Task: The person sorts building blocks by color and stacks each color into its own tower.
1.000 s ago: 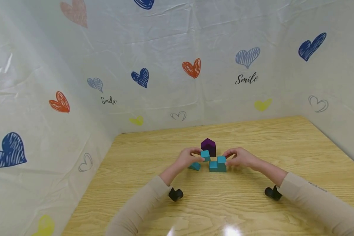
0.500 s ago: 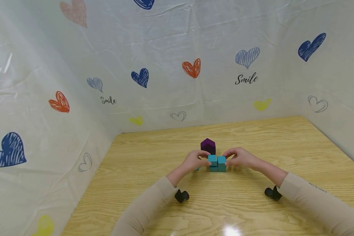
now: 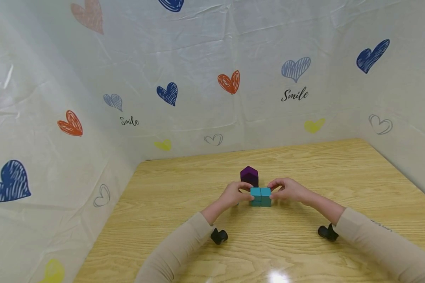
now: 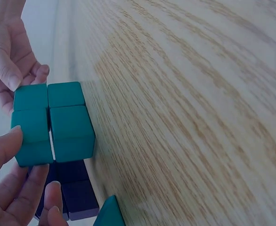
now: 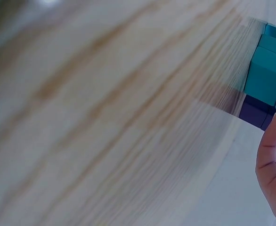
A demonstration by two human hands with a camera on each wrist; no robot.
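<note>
Teal cubes stand in two columns, two high, mid-table. My left hand (image 3: 235, 195) pinches the top left cube (image 3: 255, 191) between thumb and fingers. On the other side, my right hand (image 3: 288, 189) holds the top right cube (image 3: 266, 191) the same way. The left wrist view shows a thin gap between the left top cube (image 4: 32, 134) and the lower left cube (image 4: 72, 132). Close behind stands a purple block shape (image 3: 249, 176) with a pointed top. A teal wedge block (image 4: 109, 213) lies left of the stack, mostly hidden by my left hand in the head view.
The wood-grain table (image 3: 184, 177) spreads around the blocks. A white sheet with printed hearts (image 3: 198, 114) hangs behind and at both sides. Black wrist mounts (image 3: 219, 236) stick out under both cuffs.
My left hand has carried its teal cube rightward and down onto the lower left cube, beside the right column. My right hand has kept its hold on the top right cube.
</note>
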